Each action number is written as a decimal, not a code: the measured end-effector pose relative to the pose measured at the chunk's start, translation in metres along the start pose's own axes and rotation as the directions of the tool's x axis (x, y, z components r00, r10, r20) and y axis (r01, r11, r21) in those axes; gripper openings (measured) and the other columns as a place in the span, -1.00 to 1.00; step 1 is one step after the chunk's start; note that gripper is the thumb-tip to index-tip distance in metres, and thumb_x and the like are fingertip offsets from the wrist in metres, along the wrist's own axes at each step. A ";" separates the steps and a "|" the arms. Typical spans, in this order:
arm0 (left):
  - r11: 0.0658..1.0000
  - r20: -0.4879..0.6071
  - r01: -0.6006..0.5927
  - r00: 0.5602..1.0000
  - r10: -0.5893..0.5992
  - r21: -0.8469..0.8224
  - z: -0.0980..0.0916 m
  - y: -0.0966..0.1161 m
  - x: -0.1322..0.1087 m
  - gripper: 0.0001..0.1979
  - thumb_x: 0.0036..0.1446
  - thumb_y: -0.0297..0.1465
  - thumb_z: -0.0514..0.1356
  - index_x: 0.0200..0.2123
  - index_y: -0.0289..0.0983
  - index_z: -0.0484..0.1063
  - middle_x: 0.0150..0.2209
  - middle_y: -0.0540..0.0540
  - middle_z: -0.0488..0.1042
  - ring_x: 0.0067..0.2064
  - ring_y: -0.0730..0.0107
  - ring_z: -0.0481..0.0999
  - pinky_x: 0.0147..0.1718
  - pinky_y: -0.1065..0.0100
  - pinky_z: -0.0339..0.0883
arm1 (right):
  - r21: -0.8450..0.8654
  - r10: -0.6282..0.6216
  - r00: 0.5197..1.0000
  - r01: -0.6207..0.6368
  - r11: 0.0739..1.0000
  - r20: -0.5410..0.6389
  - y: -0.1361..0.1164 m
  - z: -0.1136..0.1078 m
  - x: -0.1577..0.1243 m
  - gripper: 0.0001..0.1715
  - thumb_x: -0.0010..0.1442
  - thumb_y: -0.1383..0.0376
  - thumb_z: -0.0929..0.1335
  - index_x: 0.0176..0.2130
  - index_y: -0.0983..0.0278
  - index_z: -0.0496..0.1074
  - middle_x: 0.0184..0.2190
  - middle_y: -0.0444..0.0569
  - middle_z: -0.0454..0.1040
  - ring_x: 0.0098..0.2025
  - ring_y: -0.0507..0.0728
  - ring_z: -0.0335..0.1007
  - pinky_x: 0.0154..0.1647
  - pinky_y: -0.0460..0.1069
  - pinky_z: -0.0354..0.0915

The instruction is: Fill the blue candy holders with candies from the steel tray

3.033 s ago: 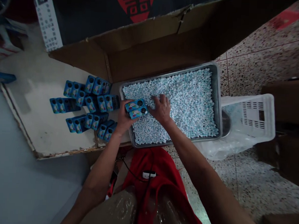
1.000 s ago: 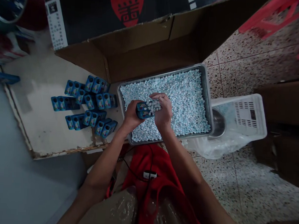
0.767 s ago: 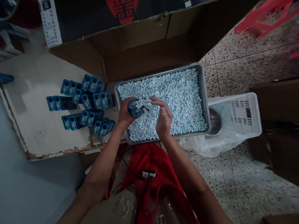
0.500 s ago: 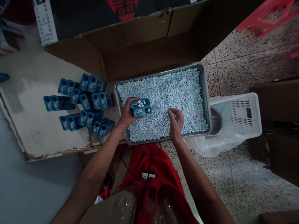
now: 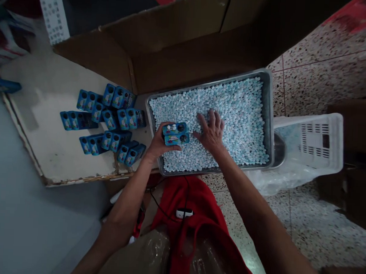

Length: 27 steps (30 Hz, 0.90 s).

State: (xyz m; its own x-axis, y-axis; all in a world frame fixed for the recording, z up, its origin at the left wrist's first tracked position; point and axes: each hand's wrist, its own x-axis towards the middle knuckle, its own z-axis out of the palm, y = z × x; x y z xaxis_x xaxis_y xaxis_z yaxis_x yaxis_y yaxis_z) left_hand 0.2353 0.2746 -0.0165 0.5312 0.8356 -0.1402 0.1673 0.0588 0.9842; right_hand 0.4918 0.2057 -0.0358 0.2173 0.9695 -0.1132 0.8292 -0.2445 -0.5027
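My left hand [image 5: 158,143] grips two small blue boxes [image 5: 175,133] held together above the near left corner of a metal tray [image 5: 268,101]. White pellets show in the top box's round opening. The tray is filled with small pale blue and white pellets [image 5: 232,115]. My right hand [image 5: 211,132] rests palm down on the pellets just right of the boxes, fingers spread and pressed into the heap.
Several more blue boxes [image 5: 107,121] lie grouped on the worn white board [image 5: 47,107] to the left. An open cardboard carton [image 5: 186,52] stands behind the tray. A white plastic basket [image 5: 310,142] and a clear bag [image 5: 272,177] sit right, on speckled floor. Red cloth [image 5: 191,218] covers my lap.
My right hand tipped pellets onto the boxes, drew back toward the tray's near edge, and now lies spread on the pellets again. My left hand keeps holding the two boxes.
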 end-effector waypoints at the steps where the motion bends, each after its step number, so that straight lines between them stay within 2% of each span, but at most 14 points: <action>1: 1.000 0.014 0.010 1.000 -0.010 -0.009 -0.001 -0.001 -0.002 0.03 -0.23 0.20 0.57 0.21 -0.10 0.28 0.17 -0.25 0.54 0.15 -0.02 0.64 0.04 0.00 0.64 | 0.054 -0.003 1.000 0.003 0.999 0.005 -0.001 0.004 0.009 -0.20 0.29 -0.17 0.45 0.33 0.15 0.43 0.50 0.26 0.20 0.55 0.61 -0.03 0.49 0.55 -0.04; 5: 0.999 0.006 -0.003 1.000 0.003 -0.035 -0.003 0.001 -0.008 0.01 -0.19 0.19 0.56 0.23 -0.07 0.28 0.24 -0.27 0.51 0.22 -0.04 0.61 0.12 -0.10 0.60 | 0.257 -0.011 0.998 -0.007 0.966 0.067 -0.007 0.016 0.032 -0.45 0.06 -0.08 0.59 -0.09 0.18 0.58 0.02 0.17 0.59 0.16 0.45 0.43 0.28 0.33 0.31; 7: 0.999 0.022 -0.034 0.999 0.035 -0.004 -0.004 0.003 -0.008 -0.04 -0.17 0.17 0.56 0.21 -0.07 0.32 0.25 -0.26 0.50 0.26 -0.05 0.57 0.19 -0.13 0.54 | 0.400 0.122 0.991 -0.136 0.906 0.060 -0.013 0.015 0.033 -0.54 -0.02 -0.03 0.61 -0.26 0.17 0.54 -0.22 0.04 0.60 -0.08 0.33 0.49 0.09 0.21 0.41; 8: 0.999 0.037 -0.048 0.998 0.048 0.015 -0.005 0.005 -0.007 -0.06 -0.17 0.17 0.56 0.19 -0.08 0.34 0.24 -0.27 0.49 0.27 -0.06 0.56 0.22 -0.12 0.52 | 0.504 0.224 0.972 -0.226 0.833 0.066 -0.018 0.012 0.030 -0.56 -0.02 -0.03 0.60 -0.30 0.17 0.51 -0.30 -0.02 0.57 -0.17 0.27 0.48 -0.02 0.16 0.43; 10: 0.996 0.058 -0.070 0.996 0.067 0.048 -0.007 0.009 -0.005 -0.07 -0.17 0.16 0.57 0.17 -0.11 0.37 0.22 -0.26 0.48 0.26 -0.07 0.55 0.22 -0.07 0.50 | 0.735 0.392 0.911 -0.354 0.578 0.131 -0.027 0.000 0.021 -0.59 0.01 -0.03 0.56 -0.33 0.17 0.46 -0.38 -0.11 0.51 -0.31 0.16 0.43 -0.21 0.06 0.41; 12: 0.990 0.063 -0.085 0.995 0.079 0.109 -0.008 0.014 -0.002 -0.11 -0.14 0.10 0.58 0.17 -0.13 0.38 0.18 -0.24 0.49 0.22 -0.04 0.56 0.19 -0.01 0.49 | 0.895 0.430 0.879 -0.346 0.283 0.204 -0.038 -0.016 0.011 -0.64 0.07 0.00 0.51 -0.30 0.17 0.44 -0.34 -0.12 0.52 -0.33 0.10 0.43 -0.26 0.02 0.41; 13: 0.982 0.068 -0.097 0.994 0.087 0.162 -0.008 0.018 0.000 -0.14 -0.12 0.03 0.60 0.17 -0.14 0.39 0.15 -0.22 0.49 0.20 -0.02 0.56 0.18 0.02 0.49 | 0.936 0.414 0.887 -0.302 0.182 0.206 -0.046 -0.024 0.007 -0.67 0.11 0.01 0.49 -0.29 0.17 0.45 -0.30 -0.10 0.54 -0.30 0.10 0.46 -0.21 0.02 0.43; 14: 0.967 0.075 -0.108 0.993 0.093 0.232 -0.007 0.023 0.002 -0.18 -0.10 -0.06 0.62 0.16 -0.14 0.40 0.13 -0.19 0.50 0.17 -0.01 0.56 0.16 0.04 0.48 | 0.960 0.388 0.904 -0.246 0.132 0.178 -0.054 -0.032 0.004 -0.70 0.15 0.02 0.46 -0.28 0.17 0.45 -0.25 -0.08 0.56 -0.25 0.11 0.50 -0.14 0.04 0.46; 15: 0.943 0.085 -0.119 0.992 0.098 0.310 -0.005 0.027 0.004 -0.21 -0.11 -0.16 0.63 0.15 -0.14 0.42 0.11 -0.17 0.51 0.15 -0.01 0.56 0.15 0.05 0.46 | 0.974 0.362 0.923 -0.187 0.125 0.131 -0.063 -0.038 0.002 -0.72 0.19 0.02 0.42 -0.28 0.17 0.45 -0.22 -0.06 0.57 -0.19 0.13 0.52 -0.05 0.08 0.48; 17: 0.882 0.099 -0.125 0.991 0.090 0.454 0.002 0.037 0.008 -0.23 -0.17 -0.33 0.63 0.12 -0.15 0.44 0.07 -0.14 0.52 0.11 -0.02 0.55 0.11 0.06 0.45 | 0.976 0.321 0.947 -0.099 0.195 0.031 -0.084 -0.045 0.000 -0.71 0.27 0.03 0.35 -0.31 0.17 0.45 -0.21 -0.02 0.56 -0.08 0.18 0.55 0.11 0.15 0.47; 21: 0.795 0.073 -0.085 0.996 0.051 0.601 0.016 0.055 0.016 -0.22 -0.27 -0.41 0.63 0.07 -0.17 0.46 0.01 -0.14 0.54 0.03 -0.09 0.54 0.03 0.01 0.45 | 0.931 0.311 0.946 -0.030 0.364 -0.092 -0.113 -0.048 -0.003 -0.66 0.33 0.04 0.28 -0.36 0.15 0.45 -0.20 0.00 0.58 0.02 0.22 0.53 0.23 0.21 0.42; 23: 0.761 0.070 -0.105 0.994 0.078 0.641 0.017 0.059 0.017 -0.27 -0.23 -0.45 0.60 0.06 -0.16 0.47 0.00 -0.15 0.56 0.02 -0.11 0.55 0.04 -0.02 0.45 | 0.910 0.326 0.933 0.001 0.415 -0.150 -0.107 -0.047 -0.008 -0.65 0.36 0.02 0.28 -0.34 0.14 0.47 -0.12 0.00 0.60 0.09 0.23 0.52 0.27 0.22 0.39; 25: 0.744 0.058 -0.140 0.989 0.136 0.654 0.011 0.059 0.017 -0.33 -0.16 -0.52 0.54 0.06 -0.14 0.47 0.01 -0.16 0.57 0.06 -0.12 0.56 0.10 -0.04 0.44 | 0.884 0.404 0.894 -0.020 0.467 -0.193 -0.089 -0.047 -0.017 -0.68 0.36 0.02 0.31 -0.29 0.14 0.49 -0.10 -0.01 0.61 0.11 0.23 0.51 0.30 0.23 0.36; 27: 0.799 0.001 -0.144 0.984 0.176 0.584 0.006 0.054 0.016 -0.33 -0.10 -0.49 0.54 0.10 -0.12 0.44 0.05 -0.15 0.57 0.10 -0.08 0.57 0.12 -0.02 0.45 | 0.848 0.507 0.839 -0.112 0.518 -0.198 -0.064 -0.048 -0.029 -0.72 0.33 0.02 0.35 -0.23 0.15 0.49 -0.14 -0.01 0.59 0.05 0.23 0.51 0.27 0.24 0.37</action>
State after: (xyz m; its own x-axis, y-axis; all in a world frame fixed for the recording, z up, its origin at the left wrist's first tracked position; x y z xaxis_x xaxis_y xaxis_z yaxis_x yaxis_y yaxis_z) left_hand 0.2576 0.2879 0.0339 0.5534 0.8322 0.0350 0.5426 -0.3921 0.7428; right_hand 0.4573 0.1922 0.0412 0.7047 0.6864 -0.1796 -0.0321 -0.2219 -0.9745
